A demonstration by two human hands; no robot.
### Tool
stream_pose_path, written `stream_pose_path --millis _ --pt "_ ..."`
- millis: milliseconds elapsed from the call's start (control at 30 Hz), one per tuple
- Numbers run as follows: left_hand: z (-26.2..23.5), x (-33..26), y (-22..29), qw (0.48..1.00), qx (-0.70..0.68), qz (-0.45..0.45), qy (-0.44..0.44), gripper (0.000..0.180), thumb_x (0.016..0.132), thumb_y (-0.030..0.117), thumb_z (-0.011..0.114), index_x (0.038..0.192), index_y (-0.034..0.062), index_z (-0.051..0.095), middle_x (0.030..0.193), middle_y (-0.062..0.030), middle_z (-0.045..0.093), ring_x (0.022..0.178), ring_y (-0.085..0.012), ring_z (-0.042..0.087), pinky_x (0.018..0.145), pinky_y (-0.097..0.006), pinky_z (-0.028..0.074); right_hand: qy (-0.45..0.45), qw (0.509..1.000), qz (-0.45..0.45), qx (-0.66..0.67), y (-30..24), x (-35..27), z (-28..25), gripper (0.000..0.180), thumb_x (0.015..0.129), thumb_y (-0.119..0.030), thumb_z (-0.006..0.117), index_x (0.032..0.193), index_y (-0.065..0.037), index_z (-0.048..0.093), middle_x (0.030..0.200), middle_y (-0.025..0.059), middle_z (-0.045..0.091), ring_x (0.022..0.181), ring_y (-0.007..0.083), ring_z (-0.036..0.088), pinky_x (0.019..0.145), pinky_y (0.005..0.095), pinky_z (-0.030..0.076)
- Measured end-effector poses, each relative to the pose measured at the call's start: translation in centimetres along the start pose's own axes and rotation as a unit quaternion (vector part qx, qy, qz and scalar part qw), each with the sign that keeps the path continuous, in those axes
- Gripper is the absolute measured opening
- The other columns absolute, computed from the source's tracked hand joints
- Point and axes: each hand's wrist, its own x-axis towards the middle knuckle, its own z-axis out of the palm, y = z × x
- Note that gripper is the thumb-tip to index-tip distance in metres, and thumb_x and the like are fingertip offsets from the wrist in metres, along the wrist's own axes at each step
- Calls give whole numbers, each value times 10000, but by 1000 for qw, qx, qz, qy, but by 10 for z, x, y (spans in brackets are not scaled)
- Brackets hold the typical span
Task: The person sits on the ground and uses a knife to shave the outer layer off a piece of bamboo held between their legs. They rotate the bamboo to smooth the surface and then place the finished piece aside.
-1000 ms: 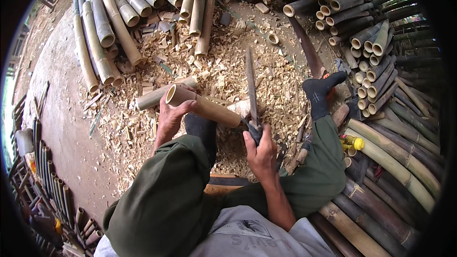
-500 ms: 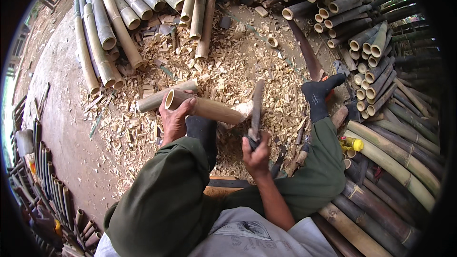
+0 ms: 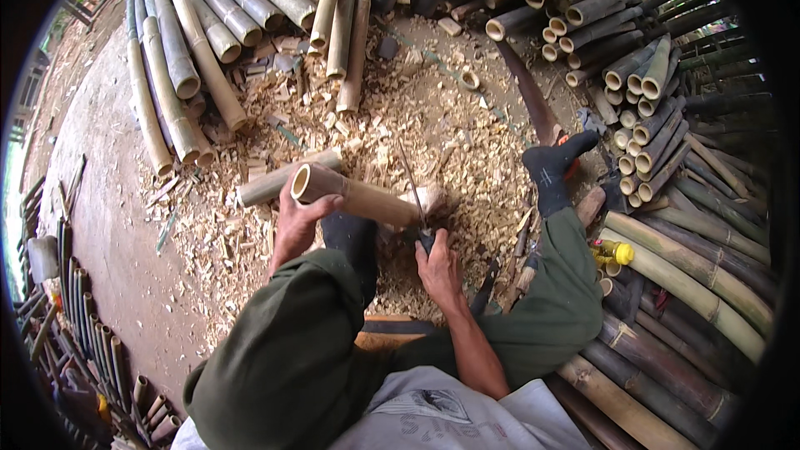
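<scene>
Presently gripping tube (image 3: 358, 198) near its open left end with left hand (image 3: 300, 222), likely for clearance from knife (image 3: 411, 177) at right end; clenching knife's handle (image 3: 427, 239) in right hand (image 3: 441, 269).

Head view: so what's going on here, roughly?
The person's left grip holds a smooth, tan, hollow bamboo tube near its open end. The right grip is around the handle of a dark-handled, long-bladed metal knife. The blade stands at the tube's other end; whether it touches cannot be told. Pale wood chips litter the ground, a greyish-tan bamboo tube lies just beyond, and more cut bamboo lengths are laid around.
</scene>
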Motion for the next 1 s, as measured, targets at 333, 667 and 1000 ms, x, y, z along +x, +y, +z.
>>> stream_pose_path --millis 333,667,1000 --pt "17 1 -17 973 -62 -50 216 613 812 194 910 1276 -8 566 1140 -134 691 1000 -244 709 872 -408 597 122 971 -143 149 -63 -40 -74 358 1016 -252 699 1213 0 538 820 182 679 705 371 716 622 454 537" --pt "24 -3 -25 980 -4 36 196 635 754 101 939 1283 2 601 1126 -111 704 1004 -206 699 903 -353 582 42 994 -71 66 16 -1 9 414 1045 -357 602 1206 7 491 887 304 691 859 536 678 706 606 523" --pt "18 2 -10 997 -21 40 66 567 715 43 913 1209 18 635 1123 -83 704 1021 -191 688 929 -355 570 -9 1000 8 -27 12 -1 11 358 1028 -305 630 1173 8 529 835 274 688 794 481 702 718 525 559"
